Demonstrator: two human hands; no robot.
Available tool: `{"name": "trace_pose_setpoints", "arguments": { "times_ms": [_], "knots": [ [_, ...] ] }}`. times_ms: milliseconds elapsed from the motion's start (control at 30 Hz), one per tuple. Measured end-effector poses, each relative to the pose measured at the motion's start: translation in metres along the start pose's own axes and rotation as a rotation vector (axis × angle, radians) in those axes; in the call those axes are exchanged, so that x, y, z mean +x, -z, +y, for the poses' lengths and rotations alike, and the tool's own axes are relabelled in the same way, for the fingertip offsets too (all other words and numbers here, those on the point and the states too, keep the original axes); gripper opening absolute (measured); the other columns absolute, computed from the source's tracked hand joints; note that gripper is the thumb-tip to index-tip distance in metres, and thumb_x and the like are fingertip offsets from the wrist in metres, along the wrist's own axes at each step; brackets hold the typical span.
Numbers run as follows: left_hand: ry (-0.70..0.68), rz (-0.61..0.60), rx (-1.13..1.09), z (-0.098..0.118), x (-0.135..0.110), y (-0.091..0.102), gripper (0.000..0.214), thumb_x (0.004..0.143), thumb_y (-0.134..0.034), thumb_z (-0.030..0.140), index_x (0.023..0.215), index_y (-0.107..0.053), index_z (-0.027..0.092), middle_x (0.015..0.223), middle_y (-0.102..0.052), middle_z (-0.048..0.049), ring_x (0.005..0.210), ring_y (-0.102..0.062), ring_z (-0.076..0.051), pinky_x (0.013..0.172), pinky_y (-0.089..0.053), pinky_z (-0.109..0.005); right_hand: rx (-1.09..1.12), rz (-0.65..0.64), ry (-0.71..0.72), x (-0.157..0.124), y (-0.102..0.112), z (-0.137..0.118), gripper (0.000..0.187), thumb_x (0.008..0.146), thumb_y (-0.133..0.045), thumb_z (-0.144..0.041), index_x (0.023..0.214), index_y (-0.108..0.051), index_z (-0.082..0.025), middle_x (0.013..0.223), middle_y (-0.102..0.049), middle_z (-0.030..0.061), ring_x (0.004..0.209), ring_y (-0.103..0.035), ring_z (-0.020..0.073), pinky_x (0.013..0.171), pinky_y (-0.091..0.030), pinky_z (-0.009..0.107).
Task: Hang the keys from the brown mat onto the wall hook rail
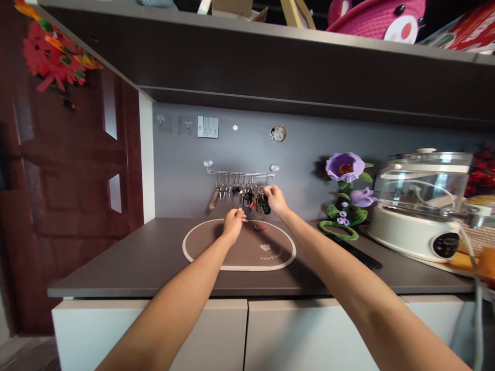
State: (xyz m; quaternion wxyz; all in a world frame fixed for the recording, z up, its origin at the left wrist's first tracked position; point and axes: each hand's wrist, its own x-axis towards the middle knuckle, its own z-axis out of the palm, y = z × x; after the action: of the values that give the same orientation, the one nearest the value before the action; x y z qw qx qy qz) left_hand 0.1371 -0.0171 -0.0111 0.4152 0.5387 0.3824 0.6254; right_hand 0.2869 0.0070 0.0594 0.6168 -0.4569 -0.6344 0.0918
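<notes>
My right hand (pixel 275 201) is closed on a bunch of keys (pixel 263 202) with a metal ring, at the right end of a wall-mounted hook rail (pixel 240 172). Several other sets of keys (pixel 235 191) dangle from the rail's hooks. Just below them, my left hand (pixel 233 225) has its fingers curled together; whatever it may hold is too small to make out. A small reddish item (pixel 261 227) lies on the brown oval mat (pixel 209 247) under the keys.
To the right stand a purple flower ornament (pixel 345 167) and a white appliance with a clear cover (pixel 415 226). A dark flat object (pixel 359 253) lies beside the ornament. Overhead a shelf (pixel 247 67) juts out; a wooden door (pixel 77 206) is at left.
</notes>
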Motion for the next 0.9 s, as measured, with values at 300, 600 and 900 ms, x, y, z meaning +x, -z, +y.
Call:
{"name": "trace_pose_setpoints", "arguments": {
  "times_ms": [300, 600, 900],
  "knots": [
    [-0.283, 0.044, 0.413, -0.011, 0.002, 0.004, 0.032, 0.083, -0.033, 0.038, 0.065, -0.050, 0.018, 0.063, -0.058, -0.0029, 0.055, -0.053, -0.012, 0.058, -0.037, -0.024, -0.213, 0.036, -0.054, 0.035, -0.004, -0.004, 0.014, 0.076, -0.038, -0.026, 0.070, -0.048, -0.017, 0.070, -0.055, 0.0015, 0.065, -0.047, 0.0127, 0.066, -0.038, 0.026],
    [-0.280, 0.009, 0.395, -0.013, 0.001, 0.004, 0.033, 0.083, -0.035, 0.040, 0.063, -0.051, 0.019, 0.061, -0.058, -0.0030, 0.059, -0.054, -0.014, 0.058, -0.036, -0.024, -0.358, -0.014, -0.026, 0.054, -0.010, -0.007, 0.014, 0.076, -0.039, -0.019, 0.070, -0.051, -0.016, 0.070, -0.057, 0.0032, 0.064, -0.047, 0.0124, 0.066, -0.038, 0.026],
    [-0.256, -0.004, 0.388, -0.012, 0.001, 0.005, 0.033, 0.082, -0.036, 0.042, 0.064, -0.051, 0.019, 0.062, -0.058, -0.0035, 0.060, -0.054, -0.014, 0.058, -0.036, -0.024, -0.427, -0.028, -0.010, 0.067, -0.020, -0.004, 0.014, 0.067, -0.042, -0.012, 0.068, -0.055, -0.015, 0.071, -0.060, 0.0054, 0.066, -0.051, 0.0139, 0.065, -0.039, 0.025]
  ]
}}
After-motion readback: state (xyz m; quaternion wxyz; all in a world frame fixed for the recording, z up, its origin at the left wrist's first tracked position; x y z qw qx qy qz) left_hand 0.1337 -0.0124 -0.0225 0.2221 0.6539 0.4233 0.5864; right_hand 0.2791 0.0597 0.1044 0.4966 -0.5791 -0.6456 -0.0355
